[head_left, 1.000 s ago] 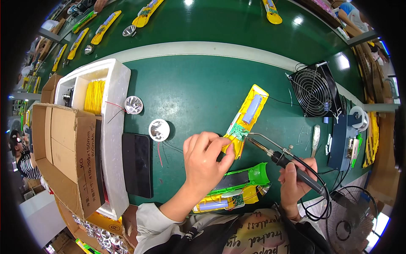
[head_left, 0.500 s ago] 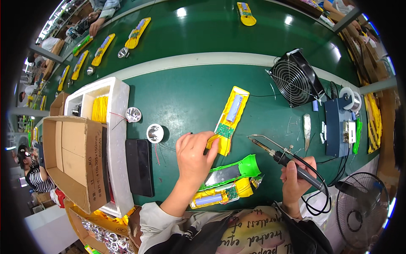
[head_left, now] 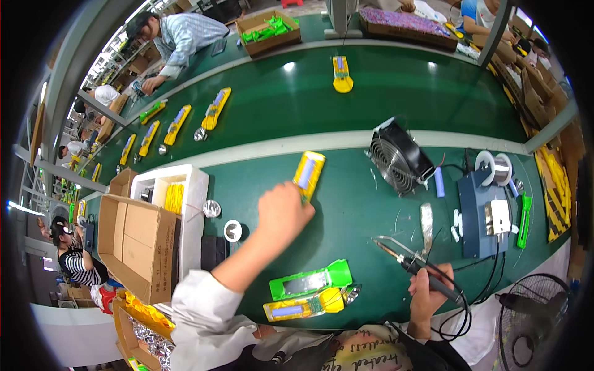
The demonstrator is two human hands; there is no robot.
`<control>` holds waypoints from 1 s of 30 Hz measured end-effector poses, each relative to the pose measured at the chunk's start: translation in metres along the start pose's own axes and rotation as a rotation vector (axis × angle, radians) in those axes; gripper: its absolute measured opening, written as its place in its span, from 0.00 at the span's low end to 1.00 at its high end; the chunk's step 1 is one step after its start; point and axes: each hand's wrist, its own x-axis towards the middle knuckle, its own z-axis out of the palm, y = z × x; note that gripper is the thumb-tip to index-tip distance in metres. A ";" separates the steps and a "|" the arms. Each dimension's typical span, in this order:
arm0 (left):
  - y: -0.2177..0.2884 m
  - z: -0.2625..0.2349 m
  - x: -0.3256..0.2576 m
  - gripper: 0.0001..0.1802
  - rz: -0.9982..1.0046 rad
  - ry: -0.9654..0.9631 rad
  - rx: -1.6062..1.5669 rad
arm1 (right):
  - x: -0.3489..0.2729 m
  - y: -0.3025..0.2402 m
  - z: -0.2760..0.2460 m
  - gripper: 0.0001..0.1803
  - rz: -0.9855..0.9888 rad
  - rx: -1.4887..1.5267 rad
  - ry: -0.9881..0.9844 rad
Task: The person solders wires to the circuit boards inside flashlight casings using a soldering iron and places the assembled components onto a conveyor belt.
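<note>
- An open cardboard box [head_left: 139, 244] sits at the counter's left end, beside a white tray [head_left: 185, 185] that holds yellow parts; two small round metal pieces lie just to its right.
- The left hand [head_left: 281, 213] reaches forward over the green counter [head_left: 346, 210], its fingertips touching the near end of a yellow oblong device [head_left: 307, 175].
- That device lies flat, its long axis running away from the person and tilted slightly right; it sits just ahead of the left grip, well apart from the right hand.
- The left grip is seen from behind, knuckles up, so whether the fingers are closed on the device or only pressing it cannot be told.
- Near the person's body lie a green shell [head_left: 309, 281] and a yellow unit [head_left: 306, 306], side by side.
- The right hand [head_left: 427, 294] has its grip clamped round a soldering iron [head_left: 408, 266], tip pointing up-left and clear of the counter.
- A small fan [head_left: 399, 157] and a blue soldering station [head_left: 486, 213] stand further right.
- The iron's cable runs off below the hand and is partly cut off.
</note>
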 end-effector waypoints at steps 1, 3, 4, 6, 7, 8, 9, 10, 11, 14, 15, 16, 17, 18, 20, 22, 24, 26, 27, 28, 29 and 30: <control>-0.006 -0.008 0.024 0.21 -0.010 0.029 0.018 | 0.001 0.001 -0.003 0.10 0.002 0.020 0.004; -0.022 -0.015 0.083 0.19 -0.019 0.114 0.065 | 0.002 -0.003 -0.004 0.09 0.016 -0.016 0.015; -0.037 -0.016 0.112 0.18 -0.035 0.169 0.105 | 0.001 -0.001 -0.002 0.09 0.019 -0.033 0.013; -0.056 -0.018 0.172 0.14 -0.160 0.195 0.128 | -0.002 0.000 -0.007 0.10 0.026 -0.082 0.012; -0.063 -0.012 0.197 0.14 -0.148 0.221 0.128 | -0.003 0.003 -0.010 0.10 0.010 -0.105 0.023; -0.071 -0.003 0.222 0.14 -0.146 0.298 0.128 | -0.004 0.006 -0.012 0.10 -0.009 -0.093 0.034; -0.074 0.002 0.242 0.14 -0.142 0.371 0.122 | -0.004 0.009 -0.015 0.10 -0.020 -0.101 0.059; -0.070 0.004 0.253 0.14 -0.129 0.379 0.118 | -0.005 0.010 -0.017 0.10 -0.022 -0.114 0.084; -0.068 0.008 0.262 0.15 -0.194 0.386 0.069 | -0.005 0.011 -0.018 0.10 0.001 -0.120 0.111; -0.038 0.003 0.274 0.17 -0.368 0.386 -0.095 | -0.001 0.010 -0.023 0.11 0.093 -0.101 0.159; -0.023 -0.021 0.258 0.13 -0.257 0.633 -0.086 | -0.002 0.008 -0.023 0.11 0.095 -0.095 0.150; -0.009 -0.029 0.255 0.10 -0.135 0.873 -0.086 | -0.001 0.007 -0.020 0.11 0.109 -0.090 0.154; -0.007 -0.029 0.268 0.09 0.022 0.793 -0.251 | 0.000 0.007 -0.018 0.12 0.126 -0.078 0.149; -0.004 -0.029 0.284 0.08 0.178 0.708 -0.413 | 0.001 0.007 -0.016 0.12 0.125 -0.074 0.137; 0.030 -0.011 0.304 0.10 0.140 0.456 -0.455 | 0.004 0.009 -0.016 0.11 0.123 -0.087 0.115; 0.046 0.006 0.322 0.13 -0.026 0.293 -0.446 | 0.003 0.016 -0.018 0.11 0.084 -0.090 0.113; 0.059 0.012 0.323 0.14 -0.061 0.285 -0.450 | 0.002 0.021 -0.021 0.11 0.041 -0.087 0.112; 0.068 0.016 0.317 0.15 -0.097 0.269 -0.450 | 0.002 0.022 -0.023 0.11 0.069 -0.104 0.141; 0.073 0.016 0.315 0.16 -0.106 0.260 -0.420 | 0.002 0.022 -0.022 0.11 0.065 -0.103 0.145; 0.075 0.017 0.313 0.17 -0.116 0.250 -0.390 | 0.003 0.021 -0.023 0.11 0.093 -0.102 0.152; 0.077 0.017 0.311 0.17 -0.110 0.253 -0.392 | 0.003 0.020 -0.024 0.12 0.119 -0.100 0.160; 0.079 0.016 0.310 0.15 -0.131 0.239 -0.361 | 0.003 0.020 -0.024 0.12 0.112 -0.099 0.166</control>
